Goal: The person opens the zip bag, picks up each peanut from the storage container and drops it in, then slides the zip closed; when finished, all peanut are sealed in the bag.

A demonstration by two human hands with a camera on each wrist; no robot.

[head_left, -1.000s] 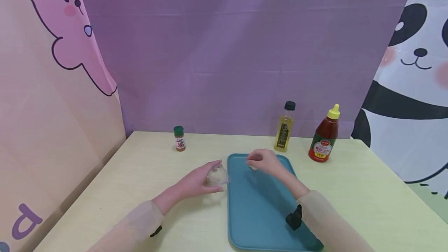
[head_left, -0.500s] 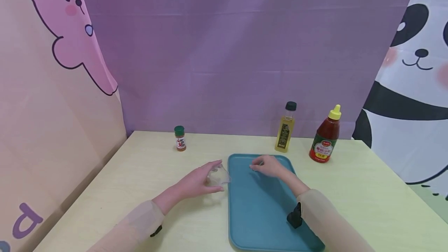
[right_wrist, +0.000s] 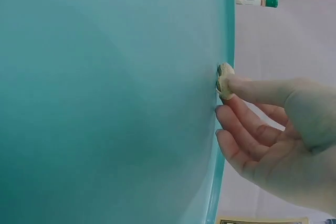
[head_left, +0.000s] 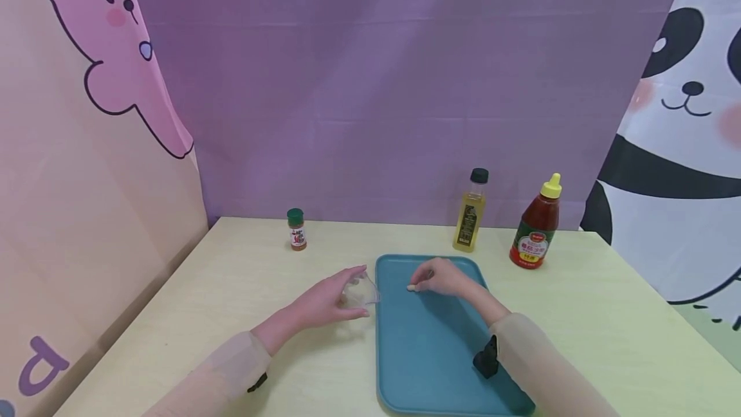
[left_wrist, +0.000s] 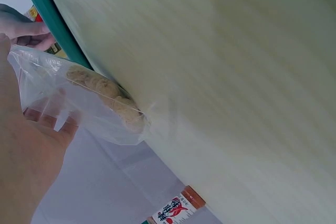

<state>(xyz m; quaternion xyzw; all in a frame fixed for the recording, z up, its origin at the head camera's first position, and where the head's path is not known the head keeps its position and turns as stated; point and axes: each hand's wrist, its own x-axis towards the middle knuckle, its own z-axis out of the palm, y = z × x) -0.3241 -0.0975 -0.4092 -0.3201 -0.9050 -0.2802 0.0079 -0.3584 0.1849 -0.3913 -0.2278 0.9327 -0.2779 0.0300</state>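
My left hand (head_left: 324,298) holds a clear plastic bag (head_left: 360,291) at the left edge of the blue tray (head_left: 428,352). In the left wrist view, several light-brown, knobbly peanuts (left_wrist: 107,92) lie along the bag's lower side, and fingers show through the film. Over the tray's far part, my right hand (head_left: 441,277) pinches one beige peanut (right_wrist: 226,81) between thumb and forefinger. The right wrist view puts this peanut right at the tray's surface, with a dark shadow beneath it; the other fingers are bent loosely alongside.
A small green-capped spice jar (head_left: 298,230) stands at the table's back left. Behind the tray is an oil bottle (head_left: 470,217) with a black cap, and right of that a red sauce bottle (head_left: 534,230) with a yellow nozzle. A purple cloth (head_left: 382,95) hangs behind the table.
My right hand has come slightly nearer over the tray, with the peanut now lower at its fingertips. The left hand and bag have stayed in place.
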